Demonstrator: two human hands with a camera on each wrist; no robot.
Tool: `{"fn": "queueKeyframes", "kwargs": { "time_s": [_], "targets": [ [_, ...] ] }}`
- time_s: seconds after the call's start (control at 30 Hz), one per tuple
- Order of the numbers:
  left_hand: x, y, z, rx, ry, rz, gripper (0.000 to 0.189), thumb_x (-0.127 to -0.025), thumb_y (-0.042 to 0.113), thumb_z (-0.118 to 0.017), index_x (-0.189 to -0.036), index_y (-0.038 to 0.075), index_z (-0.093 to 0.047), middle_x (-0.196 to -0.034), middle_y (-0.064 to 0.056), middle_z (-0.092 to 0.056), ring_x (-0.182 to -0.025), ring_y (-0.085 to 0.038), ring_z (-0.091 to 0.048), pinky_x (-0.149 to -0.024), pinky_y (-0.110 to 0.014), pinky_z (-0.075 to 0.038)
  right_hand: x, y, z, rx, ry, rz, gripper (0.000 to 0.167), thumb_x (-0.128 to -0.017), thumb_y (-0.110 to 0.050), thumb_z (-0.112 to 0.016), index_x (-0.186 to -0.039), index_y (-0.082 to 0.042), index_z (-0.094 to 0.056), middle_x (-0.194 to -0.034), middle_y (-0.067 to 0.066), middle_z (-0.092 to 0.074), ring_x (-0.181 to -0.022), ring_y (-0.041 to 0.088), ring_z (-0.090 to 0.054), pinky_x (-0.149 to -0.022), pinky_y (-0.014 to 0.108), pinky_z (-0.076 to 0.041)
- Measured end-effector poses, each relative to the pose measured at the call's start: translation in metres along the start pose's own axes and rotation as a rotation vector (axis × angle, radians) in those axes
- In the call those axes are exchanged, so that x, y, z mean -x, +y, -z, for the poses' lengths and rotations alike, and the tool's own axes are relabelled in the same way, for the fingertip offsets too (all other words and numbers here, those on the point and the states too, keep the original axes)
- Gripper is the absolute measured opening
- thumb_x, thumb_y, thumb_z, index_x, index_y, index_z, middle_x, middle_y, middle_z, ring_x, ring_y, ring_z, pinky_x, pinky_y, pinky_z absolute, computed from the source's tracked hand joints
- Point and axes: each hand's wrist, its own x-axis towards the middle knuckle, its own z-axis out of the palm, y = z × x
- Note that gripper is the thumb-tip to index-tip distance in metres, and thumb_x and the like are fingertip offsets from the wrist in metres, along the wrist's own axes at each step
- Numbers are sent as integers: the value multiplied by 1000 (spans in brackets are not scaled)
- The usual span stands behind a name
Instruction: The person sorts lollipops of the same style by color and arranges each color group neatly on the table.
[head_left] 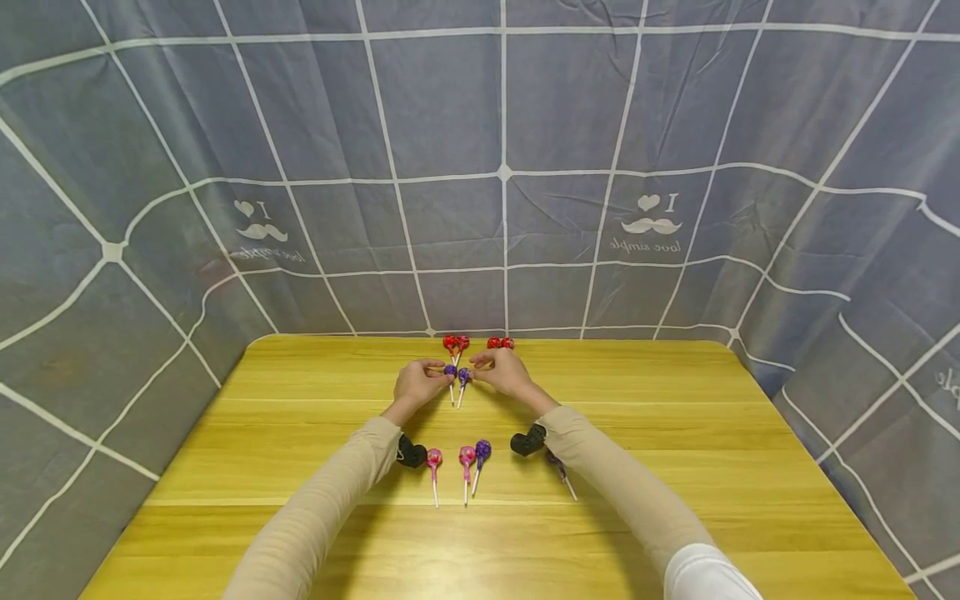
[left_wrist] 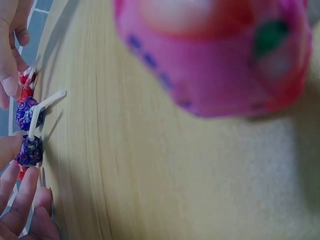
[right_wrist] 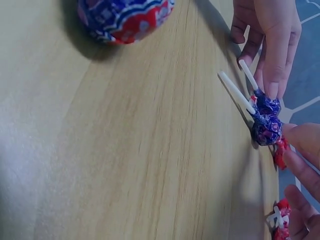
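Two purple-wrapped lollipops lie side by side toward the back of the table, white sticks pointing to the front. My left hand (head_left: pixel 420 383) pinches the left purple lollipop (head_left: pixel 450 371) by its head, thumb and fingers on either side in the left wrist view. At the right purple lollipop (head_left: pixel 464 376), my right hand (head_left: pixel 506 373) has its fingertips right beside the head, spread apart in the right wrist view. Just behind are two red lollipops (head_left: pixel 450 342) with heads together. More red lollipops (head_left: pixel 501 342) sit beyond my right hand, their sticks hidden by it.
Nearer me on the wooden table (head_left: pixel 337 475) lie two pink lollipops (head_left: pixel 434 457) and a purple lollipop (head_left: pixel 483 451). Another purple lollipop (head_left: pixel 570 487) is partly covered by my right sleeve. A grey curtain (head_left: pixel 450 233) with white lines hangs behind the back edge.
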Motion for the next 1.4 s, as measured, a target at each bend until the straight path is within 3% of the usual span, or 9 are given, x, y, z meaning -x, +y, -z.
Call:
{"fn": "queueKeyframes", "kwargs": {
  "time_s": [0.27, 0.43, 0.67, 0.9, 1.07, 1.3, 1.4],
  "targets": [
    [5, -2, 7, 2, 23, 0, 36, -83, 27, -74, -113, 8, -71, -97, -13, -74, -83, -25, -70, -55, -22, -43, 8, -1, 5, 3, 17, 38, 28, -87, -18, -71, -112, -7, -70, -104, 9, -73, -98, 23, -65, -89, 40, -48],
    [13, -1, 14, 22, 38, -25, 37, -83, 26, -75, -114, 7, -70, -97, -12, -74, -83, -26, -69, -54, -22, -42, 17, -1, 13, -21, 30, 73, 28, -86, -14, -71, -113, -4, -69, -103, 11, -73, -97, 24, -66, -89, 39, -48],
    [24, 4, 19, 38, 56, -67, 33, -83, 25, -74, -112, 9, -71, -96, -11, -73, -61, -14, -60, -45, -22, -35, 33, 5, 24, -30, 50, 75, 28, -86, -15, -71, -113, -6, -70, -103, 10, -73, -99, 25, -63, -91, 41, -47],
    [40, 16, 21, 75, 62, -52, 30, -83, 24, -74, -109, 9, -72, -94, -10, -74, -60, -11, -59, -46, -22, -34, 49, 11, 37, -52, 59, 106, 29, -87, -13, -70, -113, -3, -69, -104, 13, -73, -100, 28, -64, -92, 44, -47],
    [52, 24, 19, 119, 11, -111, 27, -82, 15, -75, -107, 4, -72, -91, -12, -73, -71, -19, -65, -52, -21, -41, 64, 15, 46, -50, 75, 102, 28, -86, -12, -71, -112, -2, -70, -103, 13, -73, -98, 28, -64, -90, 44, -48],
    [68, 29, 14, 166, -138, -226, 23, -83, 9, -73, -104, 0, -71, -87, -12, -73, -75, -17, -63, -67, -25, -49, 87, 25, 56, -7, 49, 100, 27, -86, -13, -71, -111, -4, -70, -99, 10, -74, -98, 29, -62, -89, 45, -48],
    [72, 29, 12, 169, -196, -246, 24, -85, 11, -72, -106, -1, -70, -89, -12, -73, -78, -16, -64, -71, -26, -50, 97, 29, 59, -21, 39, 96, 28, -85, -13, -72, -111, -4, -70, -100, 11, -73, -101, 30, -62, -91, 47, -47]
  ]
}}
